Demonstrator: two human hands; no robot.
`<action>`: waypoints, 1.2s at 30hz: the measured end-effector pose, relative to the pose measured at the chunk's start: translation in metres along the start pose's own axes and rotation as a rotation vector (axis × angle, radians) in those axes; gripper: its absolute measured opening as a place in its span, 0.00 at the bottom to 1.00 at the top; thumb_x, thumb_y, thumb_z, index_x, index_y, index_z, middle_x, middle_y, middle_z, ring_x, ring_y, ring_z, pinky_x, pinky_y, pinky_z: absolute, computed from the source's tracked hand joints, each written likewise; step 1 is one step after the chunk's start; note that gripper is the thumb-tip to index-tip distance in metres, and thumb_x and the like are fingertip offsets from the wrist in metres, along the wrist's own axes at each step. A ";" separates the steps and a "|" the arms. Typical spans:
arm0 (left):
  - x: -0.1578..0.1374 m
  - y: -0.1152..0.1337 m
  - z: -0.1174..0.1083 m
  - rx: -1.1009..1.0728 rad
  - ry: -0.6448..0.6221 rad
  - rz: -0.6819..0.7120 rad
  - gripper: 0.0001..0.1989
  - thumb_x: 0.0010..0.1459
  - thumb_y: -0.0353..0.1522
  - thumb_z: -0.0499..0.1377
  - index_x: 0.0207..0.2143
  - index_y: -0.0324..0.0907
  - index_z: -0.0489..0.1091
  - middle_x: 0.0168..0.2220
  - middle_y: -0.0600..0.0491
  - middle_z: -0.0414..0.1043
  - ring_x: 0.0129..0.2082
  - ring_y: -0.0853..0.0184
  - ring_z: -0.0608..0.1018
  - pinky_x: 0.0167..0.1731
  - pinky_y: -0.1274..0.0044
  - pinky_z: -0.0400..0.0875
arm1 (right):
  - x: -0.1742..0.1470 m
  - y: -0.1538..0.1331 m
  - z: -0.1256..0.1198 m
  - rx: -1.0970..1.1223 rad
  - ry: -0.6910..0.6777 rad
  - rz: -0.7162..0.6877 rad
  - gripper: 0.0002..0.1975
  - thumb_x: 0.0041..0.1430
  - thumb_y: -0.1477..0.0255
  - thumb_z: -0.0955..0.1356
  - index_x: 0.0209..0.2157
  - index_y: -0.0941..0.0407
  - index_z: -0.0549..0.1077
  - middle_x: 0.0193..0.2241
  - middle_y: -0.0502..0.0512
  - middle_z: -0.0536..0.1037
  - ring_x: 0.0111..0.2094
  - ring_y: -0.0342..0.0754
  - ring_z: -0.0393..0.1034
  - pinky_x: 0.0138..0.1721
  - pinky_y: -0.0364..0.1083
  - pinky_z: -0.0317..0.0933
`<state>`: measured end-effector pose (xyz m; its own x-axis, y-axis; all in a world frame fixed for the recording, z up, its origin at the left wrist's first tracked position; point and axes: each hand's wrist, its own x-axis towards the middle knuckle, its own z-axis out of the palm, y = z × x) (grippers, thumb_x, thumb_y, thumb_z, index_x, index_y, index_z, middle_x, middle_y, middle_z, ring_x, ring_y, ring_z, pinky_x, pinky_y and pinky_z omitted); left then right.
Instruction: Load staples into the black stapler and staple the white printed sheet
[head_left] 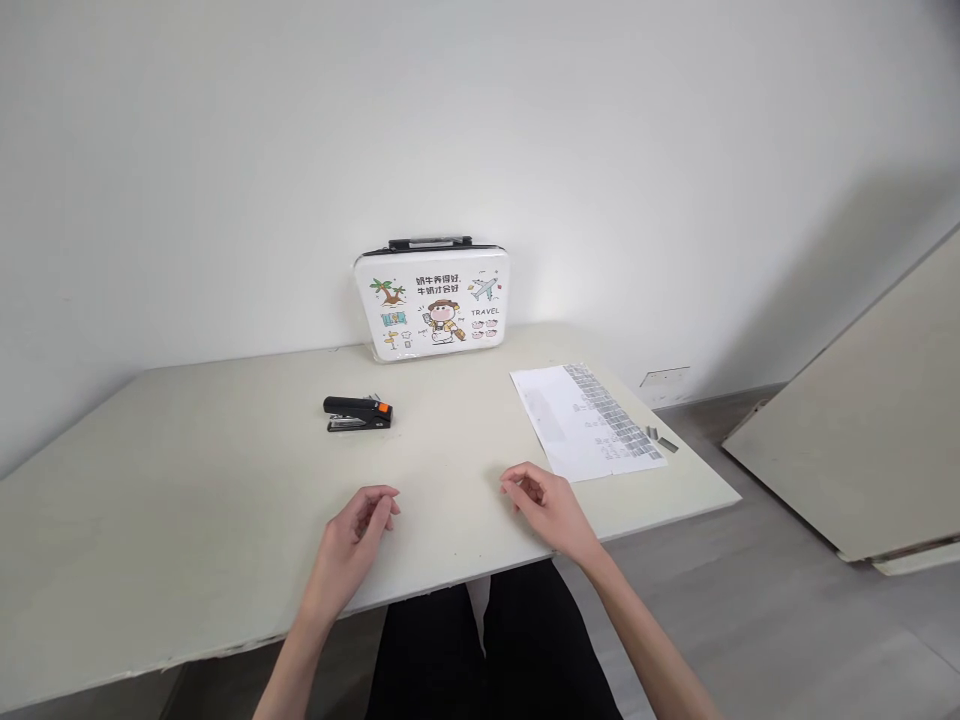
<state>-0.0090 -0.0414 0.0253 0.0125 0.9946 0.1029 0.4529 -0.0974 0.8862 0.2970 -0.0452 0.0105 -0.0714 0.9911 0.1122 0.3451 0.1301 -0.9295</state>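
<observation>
My left hand [358,530] rests at the table's near edge, its fingers loosely curled in towards the thumb with nothing visible in them. Across from it, my right hand [546,503] is curled in the same way, thumb against the forefinger, and also looks bare. Beyond my left hand lies a black stapler [358,412] with an orange patch at its right end. A sheet of paper [555,410], printed grey along its right side, lies just past my right hand. Small strips of staples [667,445] sit at that sheet's right edge.
A white carry case [405,300] with cartoon travel pictures and a black handle stands against the wall behind the white table [187,500]. To the right, a pale slanted panel [862,430] stands over the grey floor [720,590]. A wall socket [666,377] is near the table's right side.
</observation>
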 end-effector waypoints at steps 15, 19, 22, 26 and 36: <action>-0.002 0.007 0.000 0.037 0.011 0.012 0.20 0.64 0.52 0.57 0.41 0.47 0.76 0.33 0.51 0.77 0.31 0.62 0.78 0.35 0.73 0.72 | -0.001 0.004 0.000 0.004 0.010 -0.004 0.17 0.69 0.54 0.65 0.41 0.51 0.76 0.32 0.53 0.80 0.30 0.50 0.75 0.33 0.48 0.66; -0.002 0.010 0.000 0.047 -0.001 -0.003 0.20 0.64 0.52 0.57 0.42 0.47 0.76 0.34 0.51 0.77 0.32 0.62 0.77 0.36 0.73 0.71 | -0.001 0.003 0.003 -0.001 0.004 -0.011 0.16 0.69 0.55 0.65 0.41 0.51 0.76 0.32 0.53 0.80 0.30 0.50 0.75 0.33 0.48 0.66; -0.003 0.010 -0.001 0.047 -0.012 -0.009 0.20 0.64 0.52 0.57 0.43 0.47 0.75 0.34 0.52 0.77 0.33 0.62 0.77 0.37 0.73 0.71 | 0.000 0.004 0.002 0.004 0.003 -0.019 0.16 0.69 0.55 0.64 0.41 0.51 0.76 0.35 0.55 0.81 0.31 0.50 0.75 0.34 0.48 0.67; -0.002 0.007 -0.001 0.039 -0.032 -0.005 0.20 0.65 0.52 0.57 0.43 0.47 0.75 0.35 0.51 0.77 0.33 0.61 0.77 0.36 0.73 0.70 | 0.005 0.019 -0.020 -0.154 0.114 -0.077 0.16 0.71 0.57 0.62 0.45 0.52 0.76 0.45 0.59 0.82 0.42 0.54 0.77 0.41 0.52 0.70; -0.002 0.009 -0.002 0.071 -0.038 0.004 0.19 0.66 0.51 0.55 0.43 0.47 0.74 0.36 0.52 0.77 0.34 0.63 0.78 0.38 0.74 0.72 | -0.023 0.063 -0.057 -0.825 0.206 -0.012 0.31 0.76 0.56 0.53 0.69 0.58 0.66 0.72 0.61 0.61 0.74 0.59 0.51 0.72 0.63 0.47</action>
<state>-0.0064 -0.0445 0.0334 0.0480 0.9949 0.0883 0.5147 -0.1004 0.8514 0.3740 -0.0584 -0.0302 0.0652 0.9643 0.2565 0.9231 0.0394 -0.3826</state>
